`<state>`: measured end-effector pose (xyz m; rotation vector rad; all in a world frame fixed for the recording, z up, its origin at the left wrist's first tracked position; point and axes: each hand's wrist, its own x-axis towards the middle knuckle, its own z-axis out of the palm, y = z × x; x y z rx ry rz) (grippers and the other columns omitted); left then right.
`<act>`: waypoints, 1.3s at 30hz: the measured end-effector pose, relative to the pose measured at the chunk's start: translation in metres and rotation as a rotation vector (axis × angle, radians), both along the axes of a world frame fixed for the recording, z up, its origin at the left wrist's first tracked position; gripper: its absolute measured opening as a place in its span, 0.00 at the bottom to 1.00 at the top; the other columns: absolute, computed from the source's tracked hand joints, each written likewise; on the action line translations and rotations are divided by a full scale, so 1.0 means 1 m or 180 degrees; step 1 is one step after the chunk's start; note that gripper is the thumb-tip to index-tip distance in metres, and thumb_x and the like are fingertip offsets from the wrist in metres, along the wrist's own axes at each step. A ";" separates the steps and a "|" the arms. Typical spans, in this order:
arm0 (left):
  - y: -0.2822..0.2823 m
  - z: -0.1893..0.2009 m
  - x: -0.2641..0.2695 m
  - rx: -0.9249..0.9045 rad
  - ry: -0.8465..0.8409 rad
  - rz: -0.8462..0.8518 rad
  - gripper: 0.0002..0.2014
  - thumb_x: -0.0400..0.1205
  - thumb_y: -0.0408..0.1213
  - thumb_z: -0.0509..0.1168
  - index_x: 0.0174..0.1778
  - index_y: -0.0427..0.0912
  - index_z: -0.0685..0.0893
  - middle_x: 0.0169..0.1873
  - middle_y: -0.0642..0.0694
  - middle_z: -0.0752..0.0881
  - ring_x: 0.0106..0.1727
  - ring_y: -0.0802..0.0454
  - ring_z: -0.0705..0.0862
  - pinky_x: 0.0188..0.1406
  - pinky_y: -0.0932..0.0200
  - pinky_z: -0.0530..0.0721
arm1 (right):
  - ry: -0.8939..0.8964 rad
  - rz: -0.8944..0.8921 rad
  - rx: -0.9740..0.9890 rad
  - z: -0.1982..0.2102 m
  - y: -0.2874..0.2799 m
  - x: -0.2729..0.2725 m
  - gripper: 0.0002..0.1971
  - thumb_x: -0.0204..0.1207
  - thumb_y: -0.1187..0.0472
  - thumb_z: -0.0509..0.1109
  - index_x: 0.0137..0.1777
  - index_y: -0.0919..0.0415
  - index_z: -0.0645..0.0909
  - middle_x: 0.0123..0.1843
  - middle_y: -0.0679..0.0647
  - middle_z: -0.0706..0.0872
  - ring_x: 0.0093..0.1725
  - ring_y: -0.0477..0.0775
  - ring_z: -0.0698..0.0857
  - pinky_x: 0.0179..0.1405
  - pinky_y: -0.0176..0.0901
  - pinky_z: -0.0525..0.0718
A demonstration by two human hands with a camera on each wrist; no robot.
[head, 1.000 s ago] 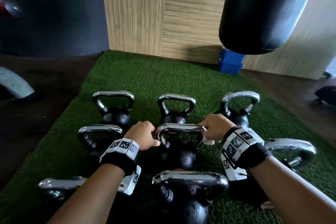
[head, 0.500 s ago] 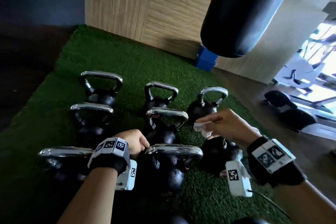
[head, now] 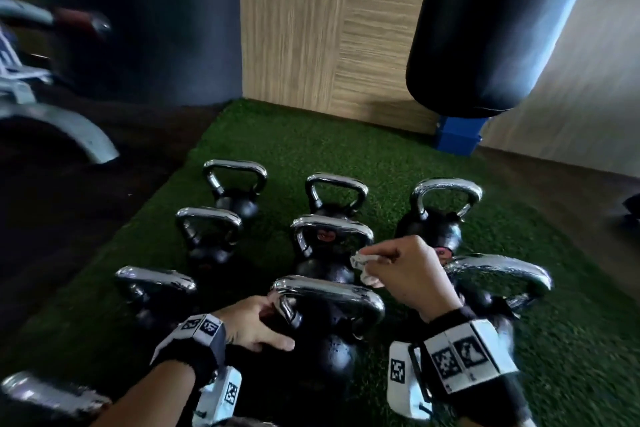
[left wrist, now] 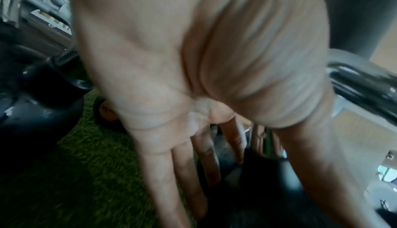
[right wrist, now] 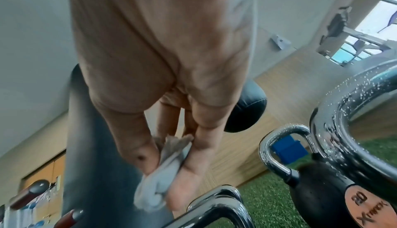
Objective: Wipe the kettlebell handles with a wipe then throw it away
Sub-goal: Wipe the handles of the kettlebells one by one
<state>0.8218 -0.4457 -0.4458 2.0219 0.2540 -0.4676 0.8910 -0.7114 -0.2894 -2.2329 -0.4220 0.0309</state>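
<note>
Between the two hands stands the nearest kettlebell, its chrome handle (head: 329, 295) running from the left hand (head: 252, 326) toward the right hand (head: 408, 274). The left hand lies against the handle's near-left corner and the black ball, fingers straight and relaxed in the wrist view, gripping nothing. The right hand hovers just above the handle's far end, thumb and fingers pinching the wipe (right wrist: 159, 163), a crumpled pale-grey wad, frayed and darker at its upper edge. To wipe well, I would brace the bell with the left hand, wrap the wad round the bar and drag it across, corners included. Droplets bead the handles right of the right hand.
</note>
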 end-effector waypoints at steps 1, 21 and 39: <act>-0.005 0.001 -0.005 0.0101 -0.0044 0.0037 0.28 0.57 0.61 0.86 0.53 0.67 0.89 0.57 0.61 0.88 0.57 0.59 0.90 0.48 0.58 0.92 | -0.0143 0.0086 -0.0156 -0.002 0.001 -0.004 0.11 0.69 0.63 0.76 0.47 0.49 0.95 0.40 0.47 0.95 0.39 0.40 0.89 0.39 0.20 0.82; -0.025 -0.007 -0.020 0.0771 -0.0512 0.0512 0.26 0.62 0.68 0.82 0.50 0.60 0.87 0.50 0.63 0.89 0.56 0.67 0.85 0.62 0.66 0.81 | -0.0946 0.1054 -0.0935 -0.023 0.020 -0.044 0.15 0.72 0.54 0.73 0.56 0.58 0.91 0.51 0.52 0.82 0.51 0.54 0.86 0.55 0.42 0.85; -0.029 -0.022 0.006 0.0484 -0.0459 0.0150 0.46 0.59 0.73 0.79 0.76 0.73 0.77 0.67 0.68 0.79 0.76 0.63 0.74 0.77 0.64 0.68 | -0.0777 0.0197 -0.1012 -0.028 0.032 -0.041 0.09 0.72 0.69 0.73 0.47 0.58 0.91 0.47 0.57 0.90 0.49 0.61 0.90 0.52 0.51 0.90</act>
